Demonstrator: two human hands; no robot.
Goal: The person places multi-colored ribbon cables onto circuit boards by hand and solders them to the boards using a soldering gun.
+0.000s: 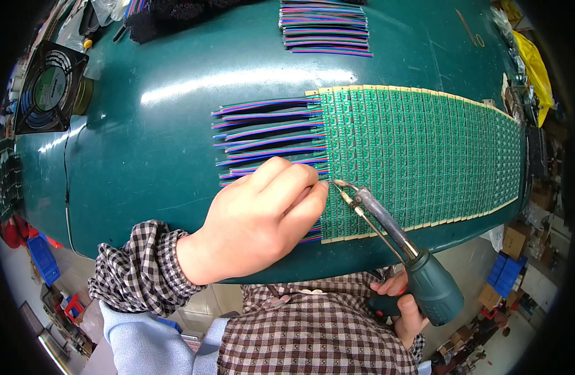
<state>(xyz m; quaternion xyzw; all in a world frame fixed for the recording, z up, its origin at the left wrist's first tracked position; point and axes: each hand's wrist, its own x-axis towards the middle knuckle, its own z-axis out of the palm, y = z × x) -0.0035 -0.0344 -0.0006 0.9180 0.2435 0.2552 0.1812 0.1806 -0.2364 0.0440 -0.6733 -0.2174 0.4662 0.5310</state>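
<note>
My left hand [256, 219] is closed in a pinch at the left edge of a green circuit board panel [419, 156]. Its fingertips press on the end of a multicoloured ribbon wire, mostly hidden under the hand. More ribbon wires [269, 131] in red, blue, green and black lie side by side, their right ends meeting the panel's first column. In my right hand [403, 306] is a green-handled soldering iron [387, 219] with a thin feed tube along its barrel. Its tip touches or nearly touches the board just beside my left fingertips.
A stack of ribbon wires [325, 28] lies at the far side of the green table [144, 156], with a dark wire bundle [175, 19] left of it. A black fan [50, 87] stands at the left, its cable running down the table. A yellow bag [534, 75] hangs far right.
</note>
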